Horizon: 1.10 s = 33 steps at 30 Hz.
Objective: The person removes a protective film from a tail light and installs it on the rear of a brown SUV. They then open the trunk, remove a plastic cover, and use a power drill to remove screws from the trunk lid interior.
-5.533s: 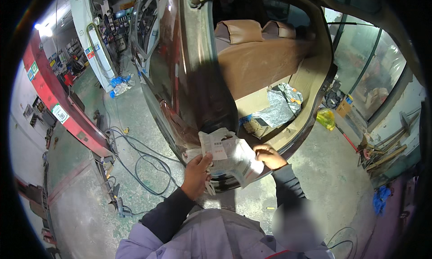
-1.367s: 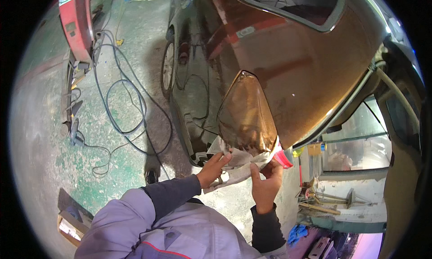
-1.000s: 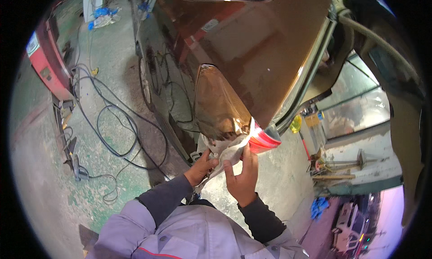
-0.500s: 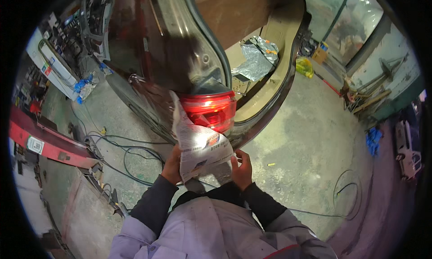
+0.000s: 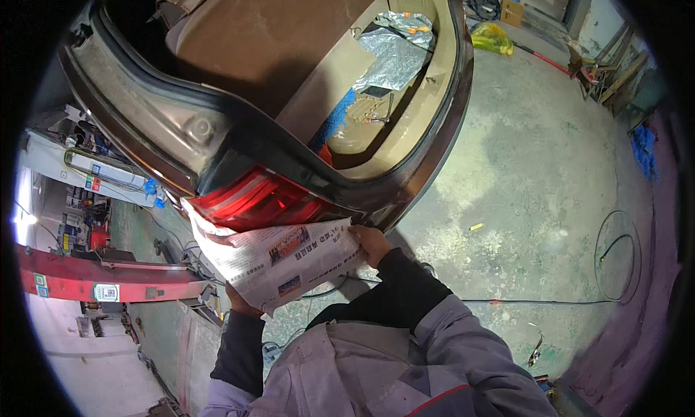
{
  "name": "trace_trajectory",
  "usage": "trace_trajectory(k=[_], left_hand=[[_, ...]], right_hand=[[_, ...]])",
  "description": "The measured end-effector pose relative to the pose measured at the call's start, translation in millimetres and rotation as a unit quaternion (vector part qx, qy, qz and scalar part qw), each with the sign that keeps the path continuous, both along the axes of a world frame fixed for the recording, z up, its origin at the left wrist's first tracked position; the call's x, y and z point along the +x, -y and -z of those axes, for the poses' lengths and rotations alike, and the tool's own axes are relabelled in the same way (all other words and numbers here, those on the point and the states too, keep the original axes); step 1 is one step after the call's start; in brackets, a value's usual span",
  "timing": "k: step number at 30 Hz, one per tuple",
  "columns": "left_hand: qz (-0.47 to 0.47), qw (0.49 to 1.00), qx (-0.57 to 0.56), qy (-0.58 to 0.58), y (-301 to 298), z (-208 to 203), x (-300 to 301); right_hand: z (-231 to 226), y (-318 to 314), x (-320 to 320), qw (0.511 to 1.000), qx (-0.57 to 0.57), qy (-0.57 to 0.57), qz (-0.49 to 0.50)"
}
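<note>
A printed sheet of newspaper (image 5: 308,261) with small colour pictures is spread between my hands, just below the car's red tail light (image 5: 257,200). My left hand (image 5: 243,301) is closed on its lower left edge, the fingers partly hidden by the paper. At the upper right corner, my right hand (image 5: 372,245) pinches the sheet close to the bumper. The paper's upper edge overlaps the bottom of the lamp; whether it touches cannot be made out.
The open car boot (image 5: 427,138) holds a silver foil sheet (image 5: 394,59), a blue cloth (image 5: 337,116) and a metal tool. A red lift beam (image 5: 145,276) stands at left. Cables and an air hose (image 5: 536,301) cross the floor. A yellow bag (image 5: 492,38) lies at far right.
My view has swung nearer over the boot. The newspaper is spread wider and flatter under the tail light. My right hand has moved up to the sheet's upper corner.
</note>
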<state>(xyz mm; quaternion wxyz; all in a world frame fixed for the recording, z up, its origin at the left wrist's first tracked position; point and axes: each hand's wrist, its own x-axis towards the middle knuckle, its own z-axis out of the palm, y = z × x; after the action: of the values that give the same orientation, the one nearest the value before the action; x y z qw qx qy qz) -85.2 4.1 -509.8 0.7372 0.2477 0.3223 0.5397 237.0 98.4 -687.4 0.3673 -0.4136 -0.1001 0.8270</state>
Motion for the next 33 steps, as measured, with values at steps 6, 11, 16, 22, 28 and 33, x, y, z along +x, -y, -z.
trace_trajectory(k=[6,11,16,22,28,33], left_hand=[[-0.057,0.995,-0.016,-0.086,6.8,0.8,-6.6],[-0.103,0.987,-0.021,-0.117,12.9,0.7,0.0],[-0.133,0.981,-0.005,-0.143,16.5,0.7,3.1],[-0.15,0.978,-0.019,-0.144,22.8,3.9,12.8],[-0.134,0.982,-0.037,-0.126,10.1,-2.0,35.7],[-0.09,0.991,-0.04,-0.091,3.4,-11.4,58.7]], right_hand=[[-8.0,-2.2,3.9,0.983,0.122,0.133,0.024],[-38.9,-25.4,9.2,0.972,0.114,0.205,-0.025],[-41.3,-29.6,7.1,0.964,0.149,0.214,-0.059],[-25.5,-19.2,-0.5,0.929,0.179,0.301,-0.118],[-60.6,27.1,21.4,0.879,0.165,0.384,-0.23],[-141.1,57.0,21.9,0.628,0.505,0.56,-0.192]])
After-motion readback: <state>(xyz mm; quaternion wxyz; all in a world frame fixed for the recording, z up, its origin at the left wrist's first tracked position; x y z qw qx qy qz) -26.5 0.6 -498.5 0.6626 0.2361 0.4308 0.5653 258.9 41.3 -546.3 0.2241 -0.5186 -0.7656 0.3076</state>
